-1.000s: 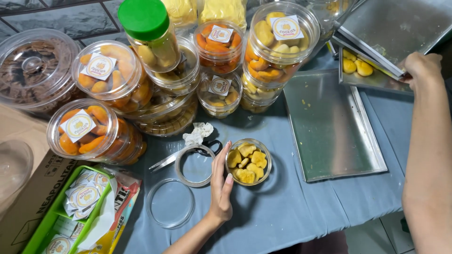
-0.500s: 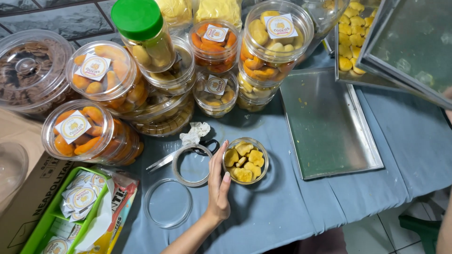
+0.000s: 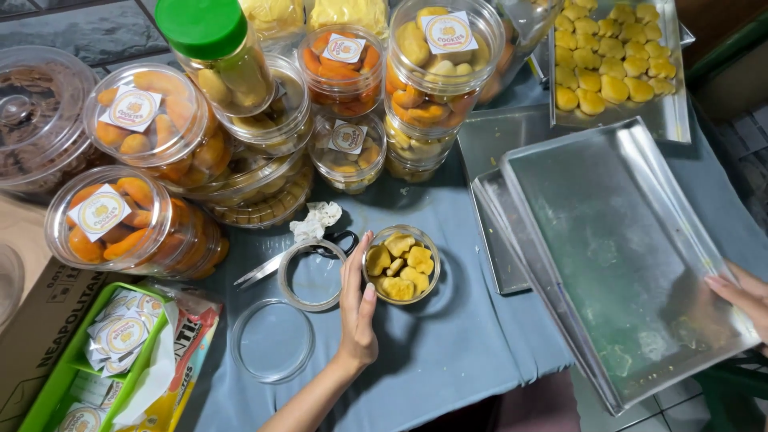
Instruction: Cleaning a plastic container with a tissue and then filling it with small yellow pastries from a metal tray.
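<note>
cookie tub steadied, empty tray lifted

cookie tub (image 3: 400, 264), round, clear and partly filled with yellow cookies, is set on the blue cloth (image 3: 448, 352) and is cupped along its left side by the left hand (image 3: 358, 308), fingers flat against it. an empty metal tray (image 3: 616, 240) is gripped at its lower right edge by the right hand (image 3: 740, 296) and held tilted. a tape ring (image 3: 312, 274) and a loose clear lid (image 3: 272, 340) lie just left of the left hand.

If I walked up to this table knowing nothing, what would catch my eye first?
Probably the crowd of clear round tubs packed with orange and yellow cookies, stacked along the back left. In the middle, the left hand rests against a small open tub of yellow cookies. At the right, the right hand holds a large empty metal tray tilted, with another tray of yellow cookies behind it.
</note>
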